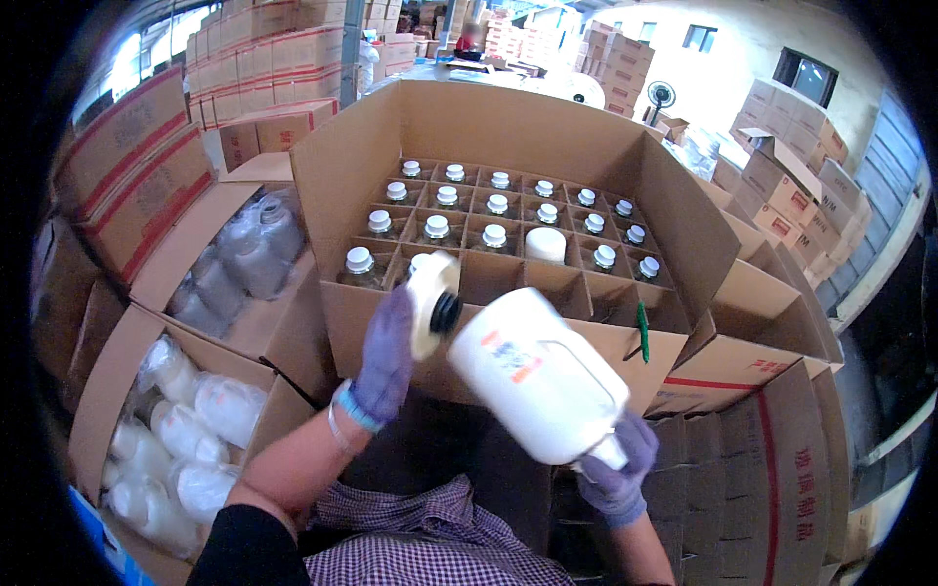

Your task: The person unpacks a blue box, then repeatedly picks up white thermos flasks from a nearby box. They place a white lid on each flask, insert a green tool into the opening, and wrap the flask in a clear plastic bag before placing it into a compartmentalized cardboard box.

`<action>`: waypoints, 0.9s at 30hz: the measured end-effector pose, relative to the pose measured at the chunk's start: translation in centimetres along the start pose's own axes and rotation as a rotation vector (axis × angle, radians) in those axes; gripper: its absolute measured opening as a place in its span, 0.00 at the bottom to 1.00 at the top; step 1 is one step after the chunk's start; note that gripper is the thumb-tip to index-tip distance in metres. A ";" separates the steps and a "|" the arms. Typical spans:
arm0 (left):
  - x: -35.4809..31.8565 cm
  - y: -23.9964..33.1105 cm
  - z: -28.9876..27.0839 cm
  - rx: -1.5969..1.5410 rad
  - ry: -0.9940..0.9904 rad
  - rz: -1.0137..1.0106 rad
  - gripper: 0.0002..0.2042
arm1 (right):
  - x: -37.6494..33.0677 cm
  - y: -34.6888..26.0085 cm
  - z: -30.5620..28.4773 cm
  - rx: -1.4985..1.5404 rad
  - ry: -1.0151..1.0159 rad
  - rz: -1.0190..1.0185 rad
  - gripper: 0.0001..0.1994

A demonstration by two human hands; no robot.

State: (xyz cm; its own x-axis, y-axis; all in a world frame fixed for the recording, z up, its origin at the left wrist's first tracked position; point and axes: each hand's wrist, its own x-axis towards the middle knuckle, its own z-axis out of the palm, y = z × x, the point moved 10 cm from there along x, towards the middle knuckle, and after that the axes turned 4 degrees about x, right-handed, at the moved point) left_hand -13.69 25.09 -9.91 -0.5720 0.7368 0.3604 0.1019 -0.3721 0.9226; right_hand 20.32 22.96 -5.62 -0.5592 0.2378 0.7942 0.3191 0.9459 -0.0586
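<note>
My left hand (386, 347), in a purple-grey glove, is closed around a cream-coloured object with a round black end (435, 308); motion blur hides its exact kind. My right hand (618, 474), gloved alike, grips a white plastic jug (537, 376) by its neck. The jug tilts bottom-up, its base toward the upper left and its handle on the right side. Both hands are in front of a large open carton (518, 117) with cardboard dividers. Inside stand several clear bottles with white caps (493, 234), and a white rounded container (545, 246) fills one cell.
At lower left, an open box (98, 400) holds several plastic-wrapped white jugs (191, 435); another box beyond it holds bagged ones (259, 244). A green pen-like tool (643, 332) hangs on the carton's front edge. Folded cardboard (723, 479) stands at right, with stacked cartons (269, 59) behind.
</note>
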 end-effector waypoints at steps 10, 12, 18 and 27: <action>8.5 -1.9 11.3 1.111 -0.395 0.684 0.25 | -9.0 8.2 -3.9 0.271 0.442 0.809 0.46; 10.2 -2.0 8.1 1.058 -0.258 0.597 0.25 | -9.6 7.8 -4.4 0.344 0.492 0.895 0.48; 14.3 -9.1 2.9 1.351 -0.555 0.096 0.26 | -11.5 8.5 -3.6 0.345 0.500 0.956 0.50; 16.4 6.5 1.1 1.073 -0.310 0.407 0.30 | -10.0 7.9 -5.1 0.373 0.592 0.873 0.53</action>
State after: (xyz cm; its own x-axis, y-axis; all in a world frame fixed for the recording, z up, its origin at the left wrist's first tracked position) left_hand -21.51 35.34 2.18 -0.1335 0.8340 0.5355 0.9446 -0.0564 0.3233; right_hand 32.31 26.89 -10.89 0.2286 0.8039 0.5491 0.1194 0.5366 -0.8354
